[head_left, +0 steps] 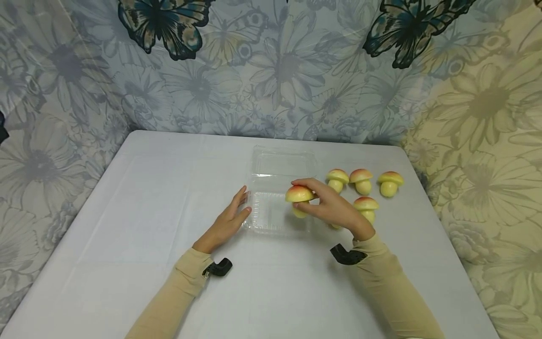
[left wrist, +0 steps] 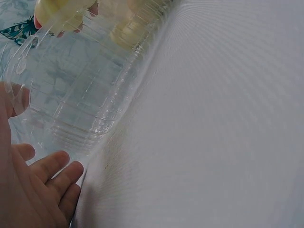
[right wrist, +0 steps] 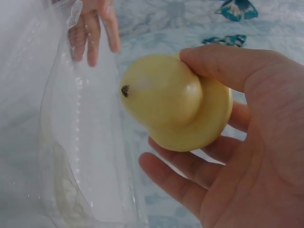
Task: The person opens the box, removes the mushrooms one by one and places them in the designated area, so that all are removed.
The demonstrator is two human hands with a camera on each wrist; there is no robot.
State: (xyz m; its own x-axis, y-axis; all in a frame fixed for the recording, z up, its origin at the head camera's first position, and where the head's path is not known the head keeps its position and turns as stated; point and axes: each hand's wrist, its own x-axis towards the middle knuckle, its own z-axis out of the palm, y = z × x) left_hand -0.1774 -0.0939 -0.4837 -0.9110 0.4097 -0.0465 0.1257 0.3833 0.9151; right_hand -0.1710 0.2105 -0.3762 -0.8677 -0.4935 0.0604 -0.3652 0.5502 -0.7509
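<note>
A toy mushroom (head_left: 298, 193) with a red and yellow cap is gripped between the thumb and fingers of my right hand (head_left: 330, 203), above the right part of a clear plastic container (head_left: 267, 212). The right wrist view shows the mushroom's pale yellow stem (right wrist: 161, 90) with a dark spot on its end. My left hand (head_left: 226, 222) is at the container's left side, its fingers spread and fairly straight. In the left wrist view, the left hand's fingers (left wrist: 57, 173) lie right at the clear wall, with the thumb at the rim.
Several more mushrooms stand right of the container, among them one at the far right (head_left: 390, 183) and one near my right wrist (head_left: 366, 208), which partly hides another. The container's lid (head_left: 283, 161) lies opened toward the back. A white-covered table (head_left: 148, 188) meets a flowered wall behind.
</note>
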